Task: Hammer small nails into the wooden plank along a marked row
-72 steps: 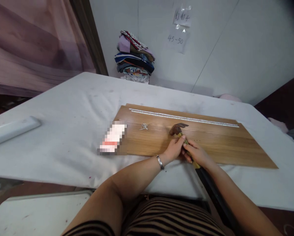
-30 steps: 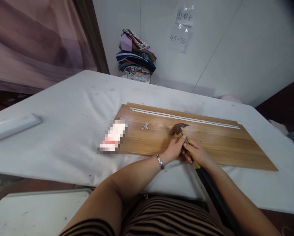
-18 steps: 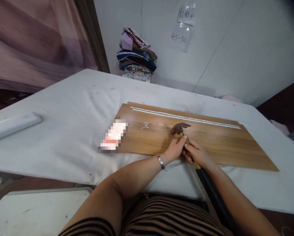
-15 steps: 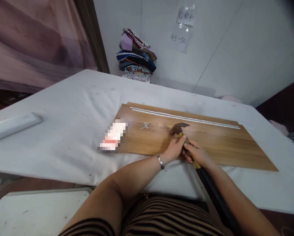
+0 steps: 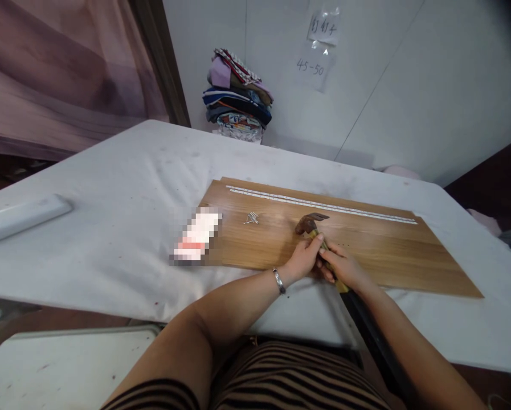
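Both hands are closed around the neck of a claw hammer [image 5: 313,223], which has a rusty head and a yellow and black handle. My left hand [image 5: 303,259] grips just below the head, its thumb along the handle. Against it, my right hand [image 5: 343,266] wraps the yellow part from the other side. The hammer is held over a wooden board [image 5: 387,250], its claw pointing right. A small pile of nails [image 5: 252,217] lies on the board to the left of the hammer head. Small dark marks dot the wood just right of my hands.
Two white measuring strips [image 5: 319,204] run along the board's far side. A pixelated patch [image 5: 197,234] covers something at the board's left end. The white-covered table [image 5: 110,228] bears a white roll [image 5: 24,219] at left. Folded cloths [image 5: 238,97] are stacked by the wall.
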Demonstrator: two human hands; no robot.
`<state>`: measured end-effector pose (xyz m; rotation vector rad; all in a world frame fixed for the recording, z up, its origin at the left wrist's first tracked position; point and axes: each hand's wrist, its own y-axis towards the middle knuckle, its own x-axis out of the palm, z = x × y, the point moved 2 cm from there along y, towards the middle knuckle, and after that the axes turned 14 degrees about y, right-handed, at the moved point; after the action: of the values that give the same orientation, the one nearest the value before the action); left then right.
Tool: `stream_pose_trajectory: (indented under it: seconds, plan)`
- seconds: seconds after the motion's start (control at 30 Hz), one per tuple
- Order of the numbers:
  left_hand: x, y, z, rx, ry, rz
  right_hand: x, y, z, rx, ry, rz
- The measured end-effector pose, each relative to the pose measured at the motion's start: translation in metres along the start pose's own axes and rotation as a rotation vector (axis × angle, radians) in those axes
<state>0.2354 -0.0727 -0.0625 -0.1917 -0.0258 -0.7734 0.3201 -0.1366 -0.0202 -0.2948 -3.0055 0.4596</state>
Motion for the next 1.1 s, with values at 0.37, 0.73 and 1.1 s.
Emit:
stream_pose_trajectory:
  seconds: [0.37, 0.73, 1.1]
  plan:
    - [0.0002, 0.0002, 0.0001, -0.004, -0.004, -0.004, -0.0014, 0.0010, 0.0015, -0.004, 0.008, 0.014]
    - [0.0009, 0.0009, -0.0034, 0.021, 0.005, -0.009, -0.0017, 0.0002, 0.0038, -0.032, 0.008, 0.014]
    - [0.0017, -0.0003, -0.0041, 0.006, 0.027, -0.008, -0.0023, -0.0013, 0.0073, -0.067, 0.009, 0.018]
